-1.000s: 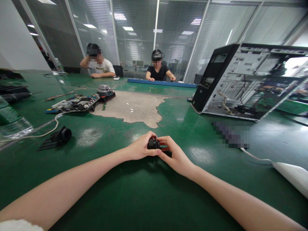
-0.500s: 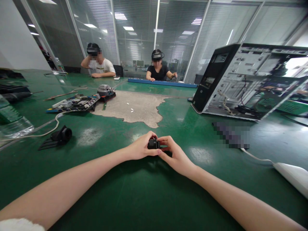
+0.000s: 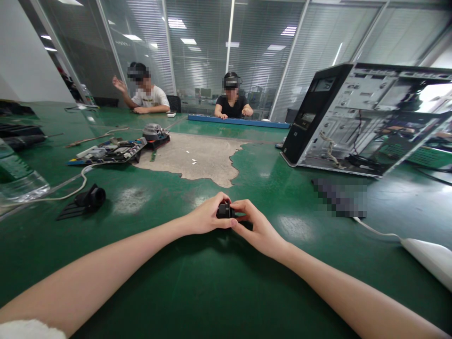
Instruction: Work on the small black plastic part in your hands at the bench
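A small black blocky part [image 3: 223, 211] sits between my two hands, just above the green table. My left hand [image 3: 205, 216] is closed around its left side, thumb below and fingers over the top. From the right, my right hand [image 3: 256, 226] pinches the same part with thumb and fingertips. Its underside and right end are partly covered by fingers, and its exact kind is too small to make out. To the left on the table lies a black bracket-like piece [image 3: 90, 199] with a round, hollow end and a slotted flat plate.
An open computer case [image 3: 318, 113] stands at the right, with a blurred-out item [image 3: 339, 197] and a white cable before it. A circuit board [image 3: 116, 151], a round-topped cooler [image 3: 154, 134] and a plastic bottle [image 3: 17, 174] are at the left. Two people sit across the table.
My hands and the black part stay practically where they were. Across the table, the person at left has raised a hand away from the head; the other person's hand has drawn inward.
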`<move>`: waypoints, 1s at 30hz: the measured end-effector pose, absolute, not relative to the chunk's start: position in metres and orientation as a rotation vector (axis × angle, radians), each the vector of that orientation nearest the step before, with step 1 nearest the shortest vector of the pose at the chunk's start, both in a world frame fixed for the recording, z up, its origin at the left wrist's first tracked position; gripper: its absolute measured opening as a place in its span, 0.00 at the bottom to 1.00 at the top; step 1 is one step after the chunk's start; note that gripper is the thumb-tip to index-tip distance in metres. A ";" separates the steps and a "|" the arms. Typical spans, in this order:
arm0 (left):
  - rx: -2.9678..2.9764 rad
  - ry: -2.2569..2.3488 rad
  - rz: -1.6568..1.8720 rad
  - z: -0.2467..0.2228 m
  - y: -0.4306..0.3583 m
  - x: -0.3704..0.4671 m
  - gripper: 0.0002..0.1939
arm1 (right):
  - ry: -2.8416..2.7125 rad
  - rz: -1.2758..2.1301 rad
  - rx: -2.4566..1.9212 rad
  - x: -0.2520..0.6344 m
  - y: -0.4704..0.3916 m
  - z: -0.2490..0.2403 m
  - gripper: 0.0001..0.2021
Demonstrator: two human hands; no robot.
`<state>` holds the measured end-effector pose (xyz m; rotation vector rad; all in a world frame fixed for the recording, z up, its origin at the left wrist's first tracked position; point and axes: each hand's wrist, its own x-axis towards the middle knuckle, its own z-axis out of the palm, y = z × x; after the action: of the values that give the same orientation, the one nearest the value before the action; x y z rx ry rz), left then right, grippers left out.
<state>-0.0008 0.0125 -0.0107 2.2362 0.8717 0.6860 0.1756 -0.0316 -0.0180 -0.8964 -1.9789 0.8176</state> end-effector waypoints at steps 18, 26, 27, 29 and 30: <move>2.241 0.874 0.686 -0.011 0.012 -0.001 0.23 | -1.962 0.814 -0.867 0.176 -0.032 -0.020 0.11; 2.224 0.865 0.682 -0.011 0.012 -0.001 0.24 | -1.955 0.850 -0.930 0.176 -0.032 -0.018 0.15; 2.228 0.865 0.679 -0.011 0.012 -0.002 0.24 | -1.955 0.854 -0.932 0.176 -0.031 -0.019 0.15; 2.237 0.864 0.678 -0.011 0.012 -0.002 0.24 | -1.951 0.864 -0.928 0.176 -0.031 -0.019 0.14; 2.240 0.865 0.679 -0.011 0.012 -0.002 0.24 | -1.947 0.866 -0.922 0.176 -0.031 -0.020 0.14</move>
<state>-0.0016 0.0121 -0.0111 2.2405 0.8653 0.6794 0.1756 -0.0311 -0.0198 -0.9221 -1.9469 0.8656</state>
